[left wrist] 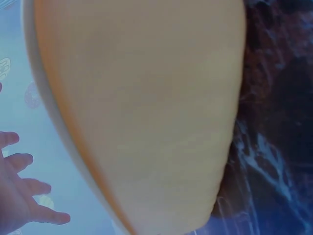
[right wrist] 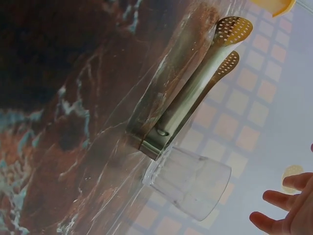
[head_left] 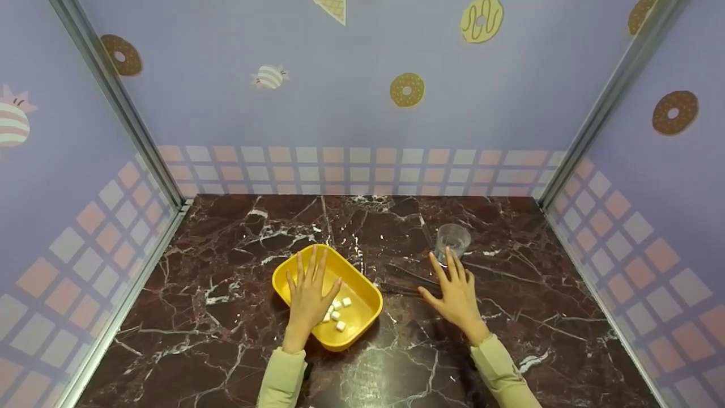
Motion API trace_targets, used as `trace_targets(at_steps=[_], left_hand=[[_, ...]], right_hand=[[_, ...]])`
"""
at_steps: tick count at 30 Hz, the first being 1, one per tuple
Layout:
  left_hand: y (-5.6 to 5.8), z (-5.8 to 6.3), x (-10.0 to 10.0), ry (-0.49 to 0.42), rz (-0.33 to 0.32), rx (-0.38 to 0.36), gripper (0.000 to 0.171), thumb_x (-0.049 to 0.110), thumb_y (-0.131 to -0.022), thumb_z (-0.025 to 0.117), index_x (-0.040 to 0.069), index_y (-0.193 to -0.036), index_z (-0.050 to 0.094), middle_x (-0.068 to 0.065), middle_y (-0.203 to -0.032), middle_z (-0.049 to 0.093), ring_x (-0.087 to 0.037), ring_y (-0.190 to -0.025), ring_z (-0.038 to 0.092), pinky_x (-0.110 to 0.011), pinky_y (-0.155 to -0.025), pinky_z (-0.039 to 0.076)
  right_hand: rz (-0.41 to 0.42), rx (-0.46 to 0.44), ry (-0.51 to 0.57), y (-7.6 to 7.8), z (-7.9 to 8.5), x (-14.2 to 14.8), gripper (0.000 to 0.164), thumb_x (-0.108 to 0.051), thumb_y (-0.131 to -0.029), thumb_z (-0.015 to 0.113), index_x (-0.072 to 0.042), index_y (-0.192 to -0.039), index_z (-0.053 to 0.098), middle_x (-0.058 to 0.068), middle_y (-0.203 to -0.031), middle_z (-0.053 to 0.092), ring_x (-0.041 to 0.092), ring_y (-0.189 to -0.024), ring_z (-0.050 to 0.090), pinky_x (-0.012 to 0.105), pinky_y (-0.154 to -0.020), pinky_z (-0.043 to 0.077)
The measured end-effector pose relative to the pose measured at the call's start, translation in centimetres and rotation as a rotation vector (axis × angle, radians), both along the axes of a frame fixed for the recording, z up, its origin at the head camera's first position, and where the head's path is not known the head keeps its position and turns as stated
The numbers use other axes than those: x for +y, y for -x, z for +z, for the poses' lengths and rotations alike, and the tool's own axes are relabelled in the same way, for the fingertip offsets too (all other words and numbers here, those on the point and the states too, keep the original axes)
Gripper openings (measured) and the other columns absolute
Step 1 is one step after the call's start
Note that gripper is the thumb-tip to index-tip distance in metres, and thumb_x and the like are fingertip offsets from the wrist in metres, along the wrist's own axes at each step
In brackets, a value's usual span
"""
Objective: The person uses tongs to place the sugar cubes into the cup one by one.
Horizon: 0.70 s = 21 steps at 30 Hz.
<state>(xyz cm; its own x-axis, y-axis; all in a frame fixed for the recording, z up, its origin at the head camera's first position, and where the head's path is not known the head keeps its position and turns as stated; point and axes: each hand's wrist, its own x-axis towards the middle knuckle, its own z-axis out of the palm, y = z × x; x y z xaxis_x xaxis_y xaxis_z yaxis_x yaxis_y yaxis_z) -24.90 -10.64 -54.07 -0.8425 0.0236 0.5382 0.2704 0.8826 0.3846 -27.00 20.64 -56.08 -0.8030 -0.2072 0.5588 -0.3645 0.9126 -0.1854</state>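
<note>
A yellow tray [head_left: 362,290] stands left of centre on the table, with several small white cubes [head_left: 336,315] lying in it. Over its left part my left hand [head_left: 307,297] is spread with straight fingers, holding nothing. The tray's outer wall [left wrist: 146,107] fills most of the left wrist view, that hand's fingers showing at the left edge. My right hand [head_left: 456,297], fingers spread and holding nothing, hovers above metal tongs [right wrist: 190,93] with perforated ends. Behind its fingertips stands a clear cup [right wrist: 190,181], upright on the table; in the head view the fingers overlap it and the tongs.
The dark marbled table [head_left: 204,340] is bounded by a patterned back wall [head_left: 351,119] and side walls with metal corner posts [head_left: 612,102]. Tongs lie between the tray and the cup.
</note>
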Motion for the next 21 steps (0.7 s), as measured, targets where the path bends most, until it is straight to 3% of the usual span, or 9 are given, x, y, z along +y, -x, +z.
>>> trace_targets(at_steps=[4,13,21], left_hand=[[0.0,-0.4,-0.2,-0.038,0.026,-0.011,0.062,0.039,-0.086,0.051,0.017,-0.14,0.03,-0.008,-0.147,0.025,-0.04,-0.136,0.012,-0.067,-0.1,0.014],[0.1,-1.3,-1.2,-0.122,0.123,0.038,0.056,0.031,-0.088,0.05,0.013,-0.138,0.034,-0.013,-0.146,0.026,-0.047,-0.133,0.012,-0.066,-0.101,0.012],[0.1,-1.9,-2.5,-0.26,0.172,-0.033,0.054,0.028,-0.09,0.049,0.013,-0.139,0.032,-0.016,-0.148,0.019,-0.047,-0.133,0.008,-0.067,-0.1,0.011]], right_hand=[[-0.001,-0.011,0.003,-0.1,-0.1,0.1,0.076,-0.055,-0.075,0.058,-0.021,-0.139,0.033,0.015,-0.145,0.028,0.033,-0.126,0.035,0.057,-0.088,0.031],[0.012,-0.048,0.0,-0.3,-0.6,0.3,0.075,-0.053,-0.076,0.058,-0.025,-0.14,0.029,0.015,-0.144,0.031,0.034,-0.124,0.038,0.057,-0.09,0.032],[0.022,-0.085,-0.009,-0.4,-1.2,0.5,0.074,-0.052,-0.078,0.058,-0.025,-0.14,0.029,0.014,-0.143,0.032,0.032,-0.122,0.042,0.053,-0.088,0.035]])
